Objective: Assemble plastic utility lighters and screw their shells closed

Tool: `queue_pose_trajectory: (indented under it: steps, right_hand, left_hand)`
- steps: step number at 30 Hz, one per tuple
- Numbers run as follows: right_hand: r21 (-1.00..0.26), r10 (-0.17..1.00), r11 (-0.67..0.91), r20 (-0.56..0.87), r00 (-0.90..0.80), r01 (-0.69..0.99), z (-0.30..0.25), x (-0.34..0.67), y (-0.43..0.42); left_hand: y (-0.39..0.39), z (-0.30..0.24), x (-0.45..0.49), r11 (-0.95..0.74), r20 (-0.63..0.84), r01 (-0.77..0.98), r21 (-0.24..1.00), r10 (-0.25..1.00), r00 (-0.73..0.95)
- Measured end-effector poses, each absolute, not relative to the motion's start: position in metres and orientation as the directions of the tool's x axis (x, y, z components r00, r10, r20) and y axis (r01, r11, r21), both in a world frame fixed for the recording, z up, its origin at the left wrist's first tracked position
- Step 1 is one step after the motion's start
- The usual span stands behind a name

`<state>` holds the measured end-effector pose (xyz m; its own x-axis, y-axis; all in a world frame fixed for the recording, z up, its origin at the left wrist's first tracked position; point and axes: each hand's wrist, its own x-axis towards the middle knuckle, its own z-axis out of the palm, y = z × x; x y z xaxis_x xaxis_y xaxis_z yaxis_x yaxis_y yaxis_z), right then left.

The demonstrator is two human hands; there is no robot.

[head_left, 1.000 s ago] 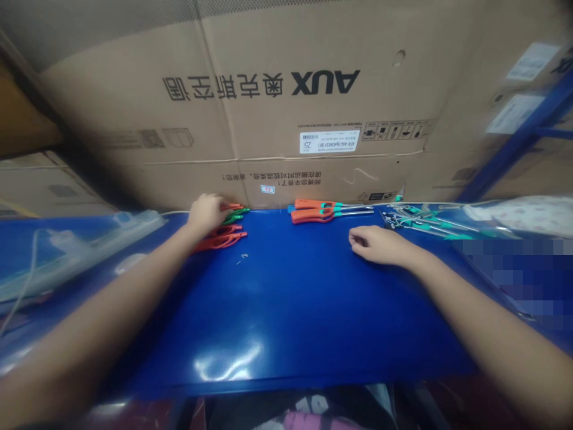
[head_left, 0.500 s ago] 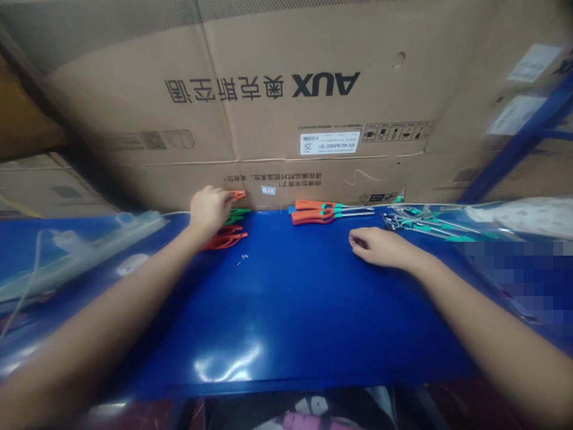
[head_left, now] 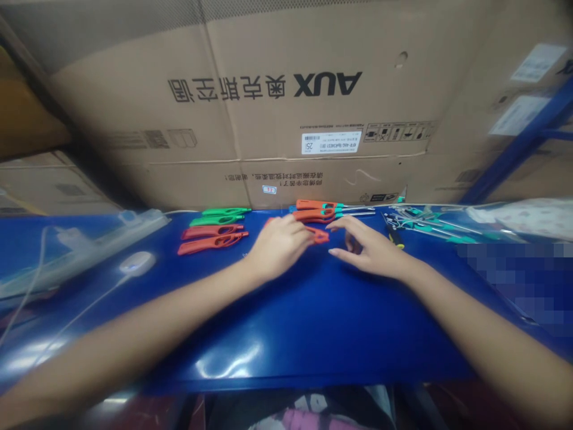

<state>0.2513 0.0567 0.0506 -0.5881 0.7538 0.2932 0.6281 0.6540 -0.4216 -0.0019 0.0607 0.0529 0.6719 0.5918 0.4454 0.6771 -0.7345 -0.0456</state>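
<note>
My left hand point(head_left: 280, 248) is closed around a red lighter handle point(head_left: 320, 236), whose looped end sticks out to the right past the fingers. Just right of that end, my right hand point(head_left: 371, 248) has its thumb and fingers spread, with nothing visible between them. Behind both hands lie orange gas lighters point(head_left: 316, 205) with metal rods. To the left, green handles point(head_left: 219, 216) and red handles point(head_left: 212, 240) lie in a row. Thin metal rods with teal parts point(head_left: 430, 224) are heaped at the right.
A large cardboard sheet point(head_left: 268, 137) rises along the back of the blue table point(head_left: 277, 334). At left are a power strip point(head_left: 134, 233) and a round white pad point(head_left: 137, 263) with a cable. A black and yellow object point(head_left: 396, 237) lies behind my right hand.
My left hand has moved right and nearer from the handle row, bringing a red handle to the middle. My right hand has shifted slightly left and its fingers have spread.
</note>
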Motion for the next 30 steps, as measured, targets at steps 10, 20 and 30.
queue_pose_trajectory:
  steps: [10,20,30]
  right_hand:
    - [-0.485,0.603,0.709,0.039,-0.796,0.513,0.039,0.251,0.062]
    - [-0.424,0.656,0.712,0.121,-0.745,0.559,0.041,0.254,0.064]
    - [-0.355,0.846,0.511,0.367,-0.386,0.783,0.032,0.253,0.073]
  left_hand:
    - [0.036,0.016,0.029,-0.805,0.392,0.471,0.362,0.590,0.706]
    - [0.036,0.004,-0.011,-0.579,0.457,0.579,0.574,0.813,0.361]
    - [0.044,-0.002,-0.022,-0.574,0.497,0.528,0.626,0.815,0.297]
